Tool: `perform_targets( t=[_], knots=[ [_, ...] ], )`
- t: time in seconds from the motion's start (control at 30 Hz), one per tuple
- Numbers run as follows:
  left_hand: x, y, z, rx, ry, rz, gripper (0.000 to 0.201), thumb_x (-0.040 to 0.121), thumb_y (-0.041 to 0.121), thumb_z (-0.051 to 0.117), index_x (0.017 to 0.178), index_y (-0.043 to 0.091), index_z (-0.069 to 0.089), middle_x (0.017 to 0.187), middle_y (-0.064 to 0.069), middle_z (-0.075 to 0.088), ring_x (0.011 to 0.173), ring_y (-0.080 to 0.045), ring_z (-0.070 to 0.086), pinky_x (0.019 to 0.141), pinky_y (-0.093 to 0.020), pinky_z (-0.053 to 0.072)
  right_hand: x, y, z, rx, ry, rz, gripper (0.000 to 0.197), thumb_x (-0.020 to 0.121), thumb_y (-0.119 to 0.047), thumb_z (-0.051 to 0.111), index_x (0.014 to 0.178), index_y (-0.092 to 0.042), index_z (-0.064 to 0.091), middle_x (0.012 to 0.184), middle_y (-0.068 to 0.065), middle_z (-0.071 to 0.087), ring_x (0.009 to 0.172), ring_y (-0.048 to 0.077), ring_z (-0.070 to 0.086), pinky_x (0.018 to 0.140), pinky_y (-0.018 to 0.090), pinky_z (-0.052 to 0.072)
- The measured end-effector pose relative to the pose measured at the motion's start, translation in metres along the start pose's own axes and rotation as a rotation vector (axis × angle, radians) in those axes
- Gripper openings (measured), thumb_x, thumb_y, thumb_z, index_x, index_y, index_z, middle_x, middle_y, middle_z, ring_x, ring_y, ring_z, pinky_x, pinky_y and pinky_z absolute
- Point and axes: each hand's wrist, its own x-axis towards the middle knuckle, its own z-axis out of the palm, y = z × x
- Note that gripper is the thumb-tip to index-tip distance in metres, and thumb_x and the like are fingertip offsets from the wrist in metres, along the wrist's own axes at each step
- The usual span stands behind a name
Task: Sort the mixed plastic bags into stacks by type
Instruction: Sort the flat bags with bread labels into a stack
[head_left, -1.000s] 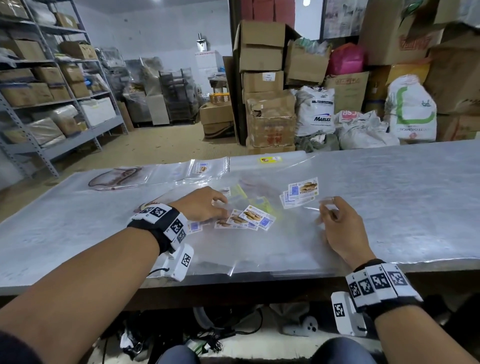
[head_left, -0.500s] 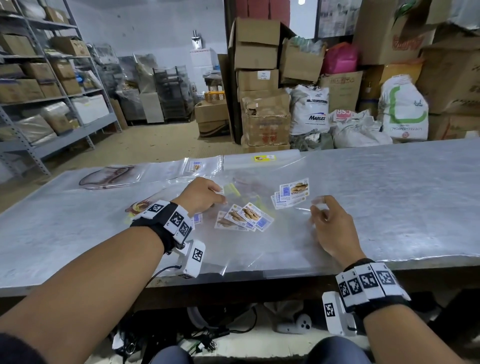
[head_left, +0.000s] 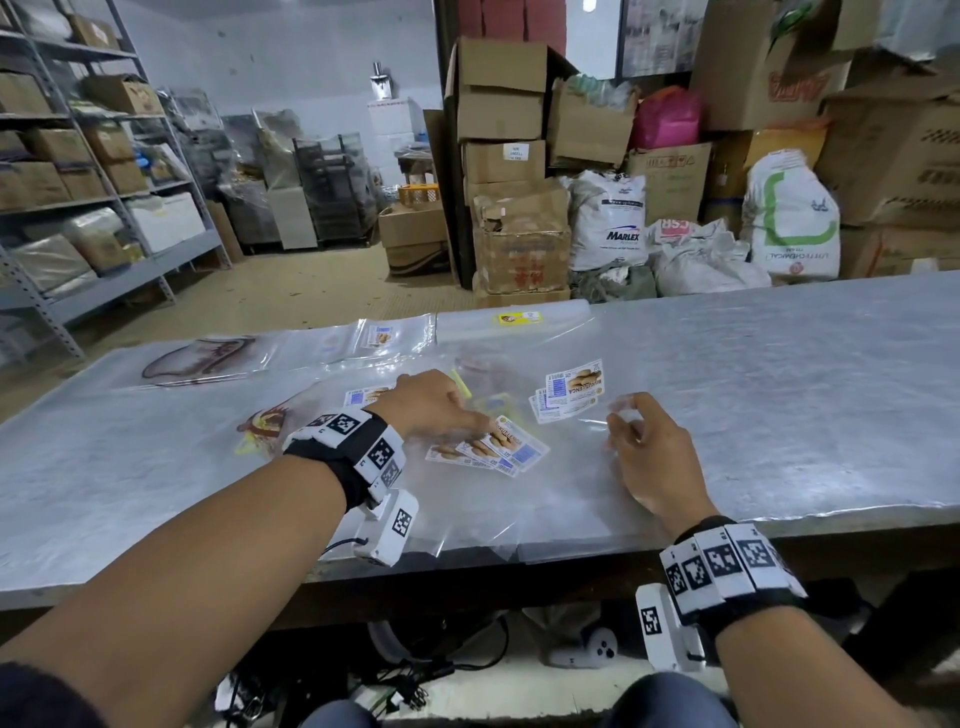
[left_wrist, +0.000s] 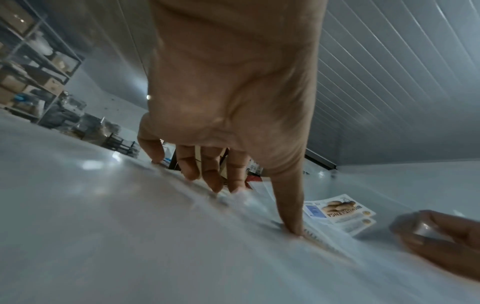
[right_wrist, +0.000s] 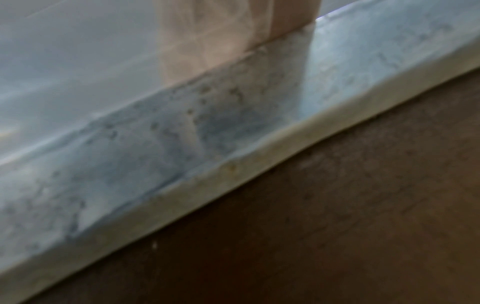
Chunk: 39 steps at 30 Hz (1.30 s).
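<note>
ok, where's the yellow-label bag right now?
Head view: the yellow-label bag lies at the table's far edge, centre, right of the bread-label bag, beyond both hands.

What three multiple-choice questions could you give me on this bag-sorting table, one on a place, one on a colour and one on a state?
1. Where does the yellow-labelled bag stack lie?
A. at the table's far edge
B. on the floor
C. under the right hand

2. What colour is the barcode patch on the biscuit labels?
A. red
B. blue
C. green

3. What is the right hand doing?
A. lying flat, palm up
B. gripping a cardboard box
C. pinching clear plastic

Answers: A, the stack lies along the far edge; B, the patch shows blue; C, the fingers are curled round a shiny fold.
</note>
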Motion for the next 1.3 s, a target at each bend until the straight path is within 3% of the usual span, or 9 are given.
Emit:
perform_targets(
  t=[0.1, 0.37, 0.47, 0.5, 0.53, 0.63, 0.9, 1.07, 1.3],
  knots=[
    [-0.001, 0.010, 0.005, -0.027, -0.047, 0.026, 0.052, 0.065, 0.055, 0.091, 0.077, 0.016, 0.059, 0.078, -0.002, 0.058, 0.082, -0.023, 0.057, 0.084, -0.041, 0.052, 0.000, 0.001, 0.001, -0.002, 0.004, 0.003, 0.004, 0.104, -0.028, 0.053, 0.106, -0.029, 0.057, 0.073, 0.000, 0.072, 0.070, 0.025, 0.067, 0.068, 0.043, 0.055],
    [-0.008, 0.021, 0.006, -0.304, -0.049, 0.046, 0.019, 0.082, -0.005, 0.079, 0.077, -0.002, 0.062, 0.051, 0.006, 0.055, 0.040, 0.001, 0.054, 0.043, -0.011, 0.042, -0.001, 0.000, -0.001, -0.004, 0.008, -0.026, 0.004, 0.104, -0.026, 0.053, 0.104, -0.025, 0.057, 0.073, 0.000, 0.071, 0.063, 0.026, 0.064, 0.063, 0.047, 0.055],
    [-0.009, 0.013, -0.002, -0.405, -0.062, 0.014, 0.033, 0.085, -0.006, 0.076, 0.102, 0.004, 0.050, 0.052, 0.008, 0.048, 0.051, -0.010, 0.053, 0.058, -0.025, 0.050, 0.000, 0.001, 0.000, -0.006, 0.026, -0.020, 0.003, 0.104, -0.026, 0.053, 0.104, -0.026, 0.056, 0.072, 0.002, 0.070, 0.066, 0.028, 0.065, 0.065, 0.048, 0.055],
    [-0.009, 0.009, -0.006, -0.415, -0.038, 0.026, 0.024, 0.084, -0.003, 0.077, 0.070, 0.010, 0.062, 0.060, 0.000, 0.048, 0.060, -0.019, 0.054, 0.062, -0.033, 0.046, 0.000, 0.001, 0.000, -0.005, 0.029, -0.020, 0.003, 0.104, -0.026, 0.053, 0.104, -0.027, 0.056, 0.072, 0.002, 0.070, 0.067, 0.028, 0.065, 0.065, 0.048, 0.055],
    [-0.002, 0.002, -0.009, -0.416, -0.013, 0.026, 0.055, 0.083, 0.001, 0.079, 0.068, 0.025, 0.032, 0.067, -0.006, 0.048, 0.067, -0.024, 0.055, 0.067, -0.038, 0.044, 0.000, 0.001, 0.000, -0.005, 0.031, -0.018, 0.003, 0.104, -0.026, 0.053, 0.104, -0.027, 0.056, 0.073, 0.002, 0.070, 0.067, 0.027, 0.066, 0.066, 0.047, 0.056],
    [-0.005, -0.010, -0.019, -0.452, 0.019, 0.009, 0.025, 0.083, 0.001, 0.079, 0.085, 0.011, 0.056, 0.087, -0.015, 0.064, 0.086, -0.038, 0.071, 0.079, -0.045, 0.053, 0.000, 0.000, 0.000, -0.002, 0.033, -0.018, 0.004, 0.104, -0.026, 0.054, 0.103, -0.029, 0.056, 0.072, 0.003, 0.070, 0.067, 0.027, 0.066, 0.066, 0.048, 0.056],
    [-0.016, -0.017, -0.037, -0.710, 0.070, 0.031, 0.041, 0.090, -0.008, 0.068, 0.124, 0.014, 0.061, 0.104, -0.017, 0.075, 0.085, -0.026, 0.076, 0.069, -0.035, 0.061, -0.001, -0.003, -0.001, 0.005, 0.032, 0.004, 0.004, 0.104, -0.028, 0.053, 0.104, -0.030, 0.057, 0.073, 0.003, 0.070, 0.066, 0.027, 0.066, 0.065, 0.048, 0.057],
    [-0.030, 0.000, -0.062, -0.794, 0.224, 0.156, 0.061, 0.091, -0.005, 0.069, 0.140, 0.025, 0.050, 0.119, -0.016, 0.069, 0.107, -0.039, 0.070, 0.088, -0.051, 0.059, -0.001, -0.004, -0.001, 0.012, 0.030, 0.024, 0.003, 0.104, -0.029, 0.054, 0.104, -0.029, 0.057, 0.073, 0.002, 0.070, 0.067, 0.026, 0.067, 0.067, 0.047, 0.057],
    [-0.045, 0.056, -0.068, -1.025, 0.217, 0.372, 0.076, 0.094, -0.010, 0.060, 0.148, 0.036, 0.035, 0.125, -0.013, 0.067, 0.106, -0.031, 0.073, 0.085, -0.052, 0.061, -0.006, -0.010, -0.005, 0.077, 0.009, 0.023, 0.004, 0.105, -0.025, 0.054, 0.103, -0.024, 0.057, 0.070, -0.006, 0.067, 0.049, -0.001, 0.055, 0.053, 0.022, 0.040]
  ],
)
